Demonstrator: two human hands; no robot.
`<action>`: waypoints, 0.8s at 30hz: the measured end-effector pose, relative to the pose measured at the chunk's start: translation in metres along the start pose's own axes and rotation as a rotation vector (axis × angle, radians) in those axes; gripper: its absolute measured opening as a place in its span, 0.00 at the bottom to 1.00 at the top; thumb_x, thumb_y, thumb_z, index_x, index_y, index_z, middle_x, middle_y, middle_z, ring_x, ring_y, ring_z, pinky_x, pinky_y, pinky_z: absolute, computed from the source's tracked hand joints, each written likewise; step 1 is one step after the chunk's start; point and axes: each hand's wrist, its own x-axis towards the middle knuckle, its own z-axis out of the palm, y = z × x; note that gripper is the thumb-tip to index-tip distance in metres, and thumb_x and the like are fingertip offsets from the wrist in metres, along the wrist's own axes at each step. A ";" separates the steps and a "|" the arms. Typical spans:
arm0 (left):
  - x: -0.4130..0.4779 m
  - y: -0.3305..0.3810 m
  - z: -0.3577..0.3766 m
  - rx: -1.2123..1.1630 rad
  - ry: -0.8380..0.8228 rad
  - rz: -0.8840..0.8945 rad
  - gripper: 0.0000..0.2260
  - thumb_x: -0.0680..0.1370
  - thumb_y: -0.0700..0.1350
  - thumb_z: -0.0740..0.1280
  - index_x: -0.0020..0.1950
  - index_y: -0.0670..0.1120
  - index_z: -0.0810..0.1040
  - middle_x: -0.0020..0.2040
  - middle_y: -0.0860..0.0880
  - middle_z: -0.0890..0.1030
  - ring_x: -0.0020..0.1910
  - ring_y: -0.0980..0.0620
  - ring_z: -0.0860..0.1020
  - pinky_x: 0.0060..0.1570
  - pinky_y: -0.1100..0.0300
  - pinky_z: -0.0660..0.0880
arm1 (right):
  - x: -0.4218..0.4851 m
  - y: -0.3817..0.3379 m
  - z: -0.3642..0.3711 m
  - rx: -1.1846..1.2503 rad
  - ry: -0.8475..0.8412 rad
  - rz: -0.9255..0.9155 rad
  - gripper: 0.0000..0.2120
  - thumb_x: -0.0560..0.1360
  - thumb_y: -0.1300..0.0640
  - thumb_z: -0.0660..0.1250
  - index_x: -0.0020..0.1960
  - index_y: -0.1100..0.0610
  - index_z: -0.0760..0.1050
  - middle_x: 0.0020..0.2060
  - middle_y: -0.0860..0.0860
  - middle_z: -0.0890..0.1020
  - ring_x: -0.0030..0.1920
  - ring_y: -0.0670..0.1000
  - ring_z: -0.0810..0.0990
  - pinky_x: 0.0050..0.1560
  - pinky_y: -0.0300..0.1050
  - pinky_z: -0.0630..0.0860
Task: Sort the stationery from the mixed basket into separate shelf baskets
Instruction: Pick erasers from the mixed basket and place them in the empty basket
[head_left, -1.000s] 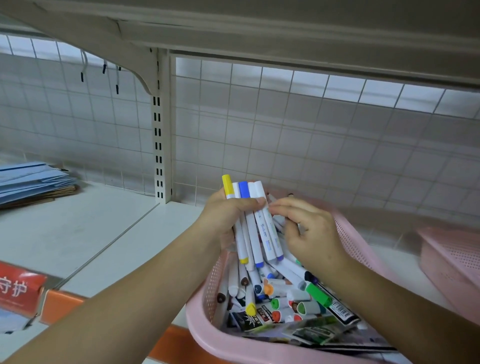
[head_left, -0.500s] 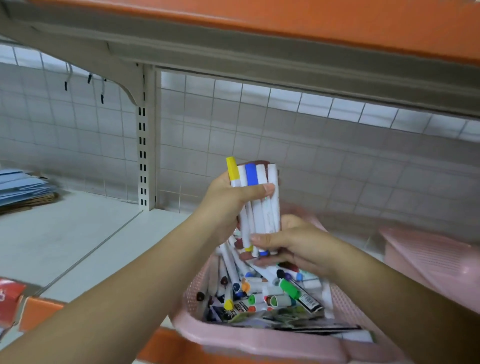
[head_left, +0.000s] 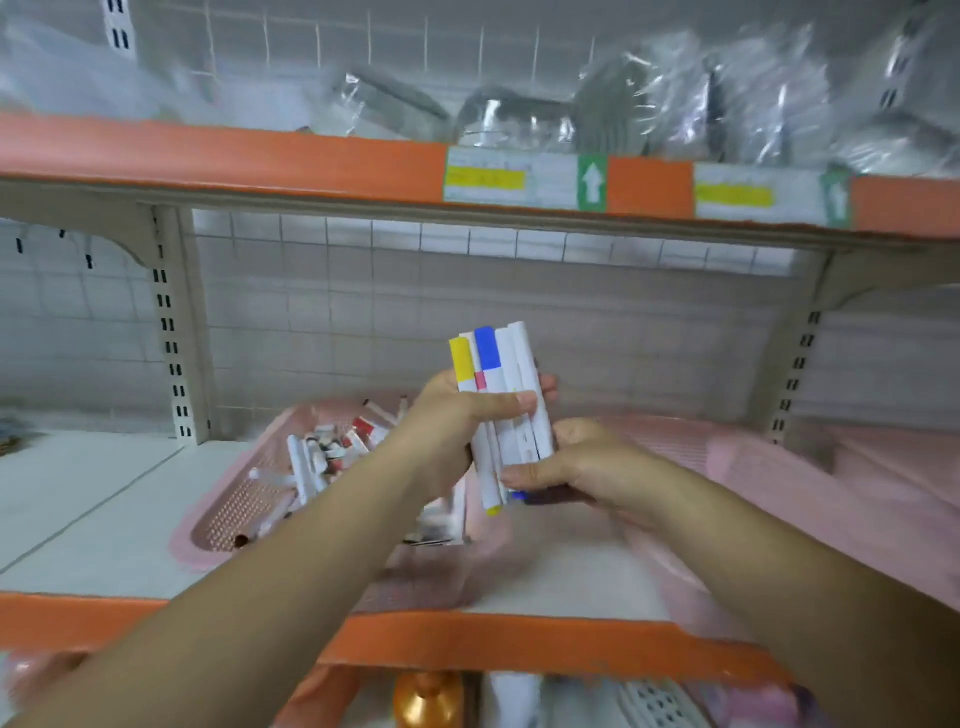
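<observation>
1. Pink mesh first: the mixed basket (head_left: 244, 514) sits on the shelf (head_left: 104, 519), left of centre and running back towards the rear edge. I can see plenty of loose markers in it.
2. I have the left hand (head_left: 457, 421) gripping a bundle of white markers (head_left: 511, 410) upright, yellow and blue caps on top, its fingers (head_left: 546, 385) wrapped round the middle.
3. The right hand (head_left: 587, 467) curls its fingers round the bundle's lower ends.
4. The bundle is held over the shelf, between the mixed basket and a second pink basket (head_left: 779, 467) to the right. That one is too blurred for me to read its contents.
5. My judgement: this batch is gathered but not yet dropped, and much sorting is left.
</observation>
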 end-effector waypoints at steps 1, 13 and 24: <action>-0.002 -0.001 0.016 -0.002 -0.018 -0.004 0.10 0.73 0.28 0.64 0.47 0.42 0.79 0.42 0.48 0.85 0.41 0.52 0.83 0.43 0.57 0.81 | -0.016 0.002 -0.015 -0.078 0.052 -0.014 0.10 0.69 0.66 0.72 0.49 0.58 0.80 0.46 0.53 0.84 0.47 0.51 0.82 0.59 0.48 0.76; 0.016 -0.058 0.202 -0.068 -0.097 -0.180 0.09 0.73 0.30 0.65 0.51 0.40 0.78 0.40 0.49 0.85 0.44 0.50 0.82 0.42 0.57 0.80 | -0.208 0.056 -0.169 -1.223 0.455 0.076 0.22 0.77 0.58 0.59 0.71 0.58 0.64 0.69 0.54 0.67 0.69 0.53 0.64 0.68 0.46 0.62; 0.066 -0.121 0.372 -0.028 -0.322 -0.286 0.09 0.73 0.28 0.66 0.51 0.37 0.76 0.38 0.45 0.84 0.34 0.52 0.83 0.28 0.59 0.78 | -0.295 0.128 -0.284 -1.183 0.746 0.272 0.22 0.78 0.59 0.56 0.72 0.51 0.64 0.73 0.49 0.62 0.72 0.48 0.60 0.68 0.38 0.58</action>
